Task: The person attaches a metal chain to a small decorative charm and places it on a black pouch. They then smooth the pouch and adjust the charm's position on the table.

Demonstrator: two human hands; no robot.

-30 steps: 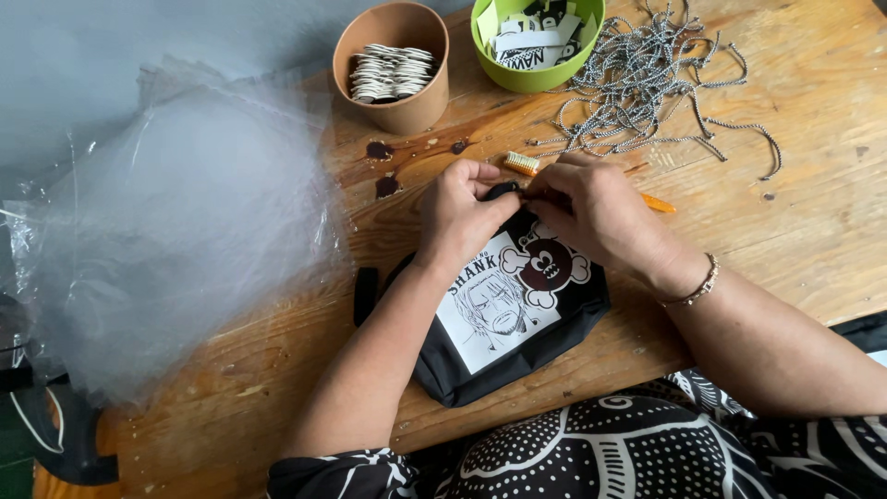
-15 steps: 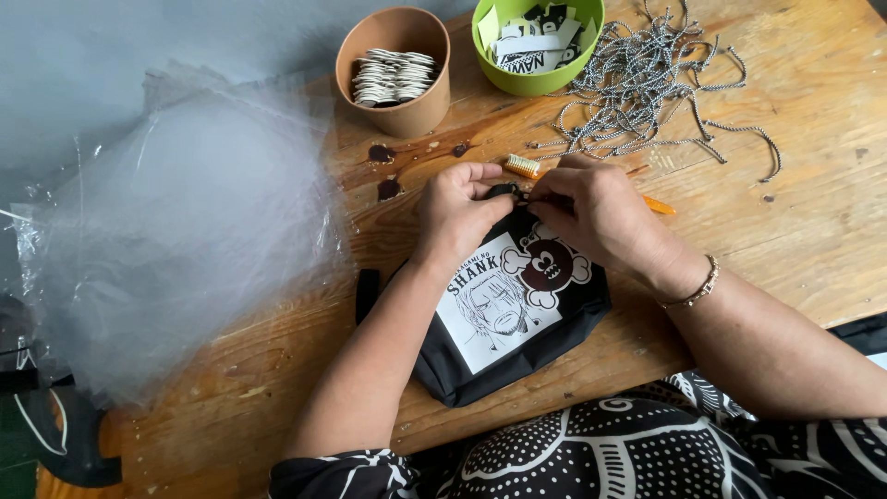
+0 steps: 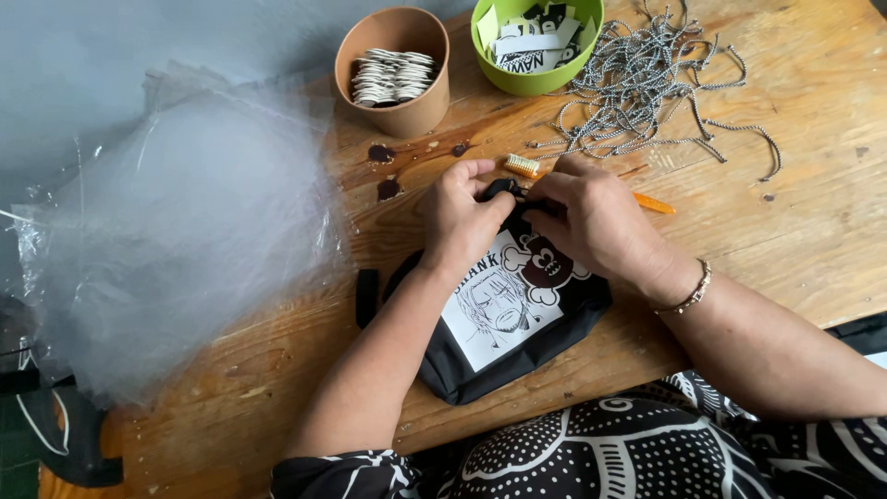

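Note:
A black fabric pouch (image 3: 504,344) with a white printed cartoon panel lies on the wooden table (image 3: 813,231) in front of me. My left hand (image 3: 459,217) pinches the pouch's top edge from the left. My right hand (image 3: 596,222), with a bracelet at the wrist, grips the same top edge from the right, fingers curled over it. The two hands almost touch at the pouch's far end. What the fingertips hold there is hidden. An orange brush-like tool (image 3: 523,165) lies just beyond the hands.
A brown paper cup (image 3: 395,72) of white discs and a green bowl (image 3: 536,46) of printed tags stand at the far edge. A heap of black-and-white cords (image 3: 647,83) lies at the right. Clear plastic bags (image 3: 176,231) cover the table's left side.
Both hands stay on the pouch's top edge with only small finger shifts. The pouch has not moved.

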